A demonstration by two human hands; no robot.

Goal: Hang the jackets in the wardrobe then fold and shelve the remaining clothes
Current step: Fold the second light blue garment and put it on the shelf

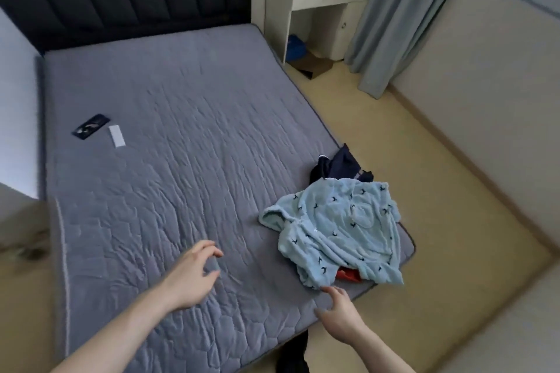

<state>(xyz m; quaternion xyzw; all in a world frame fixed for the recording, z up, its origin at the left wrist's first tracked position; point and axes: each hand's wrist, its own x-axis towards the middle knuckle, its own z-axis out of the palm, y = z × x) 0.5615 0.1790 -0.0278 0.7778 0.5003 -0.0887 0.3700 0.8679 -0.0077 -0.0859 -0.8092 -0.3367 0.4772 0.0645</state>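
A light blue fleece garment [336, 230] with small dark prints lies crumpled on the near right corner of the grey mattress [169, 136]. A navy garment [339, 166] pokes out behind it, and a red piece [348, 275] shows under its near edge. My left hand [191, 274] hovers over the mattress, fingers loosely curled, holding nothing. My right hand [339, 315] reaches toward the blue garment's near edge with fingers spread, just short of the cloth.
A dark phone [90, 126] and a white strip [117, 136] lie on the mattress at the far left. A white dressing table [318, 0] and grey curtain [403, 18] stand beyond the bed. Dark cloth [292, 354] lies on the floor by the bed's near edge.
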